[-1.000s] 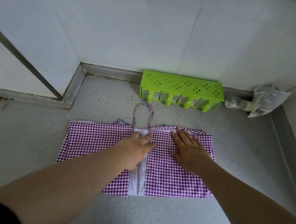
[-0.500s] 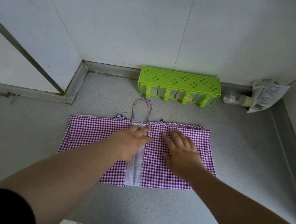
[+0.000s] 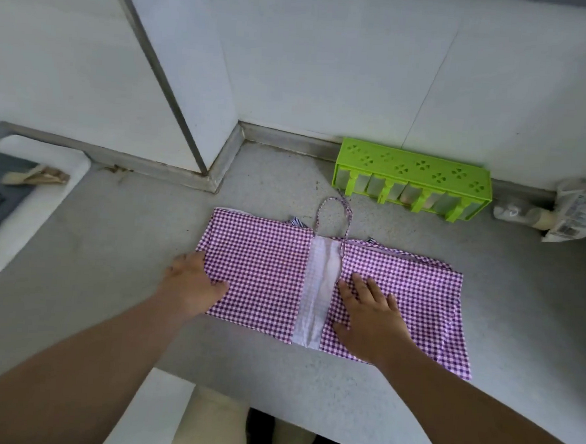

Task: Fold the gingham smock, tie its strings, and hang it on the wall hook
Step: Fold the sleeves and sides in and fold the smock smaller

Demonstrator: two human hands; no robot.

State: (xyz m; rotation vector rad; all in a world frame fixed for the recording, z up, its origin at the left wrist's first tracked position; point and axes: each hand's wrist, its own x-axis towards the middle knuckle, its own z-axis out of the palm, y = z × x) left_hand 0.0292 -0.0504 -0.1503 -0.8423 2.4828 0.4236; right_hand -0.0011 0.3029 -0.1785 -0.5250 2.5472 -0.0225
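The purple-and-white gingham smock (image 3: 268, 265) lies flat on the grey speckled counter, both sides folded in toward a white strip (image 3: 318, 292) down its middle. Its neck loop string (image 3: 333, 207) points toward the wall. My left hand (image 3: 191, 284) is at the smock's left edge, thumb on top of the cloth and fingers hidden beneath, gripping that edge. Just right of the white strip, my right hand (image 3: 368, 312) presses flat on the right half with straight fingers. No wall hook is in view.
A green plastic rack (image 3: 414, 181) stands against the wall behind the smock. A small bottle (image 3: 518, 213) and a plastic bag (image 3: 577, 211) lie at the far right. A white tray with a grey mat (image 3: 28, 212) sits at the left. The counter's front edge runs below my arms.
My left hand has moved from the smock's middle out to its left edge and taken hold of it. My right hand slid slightly toward the centre strip. The view shifted left.
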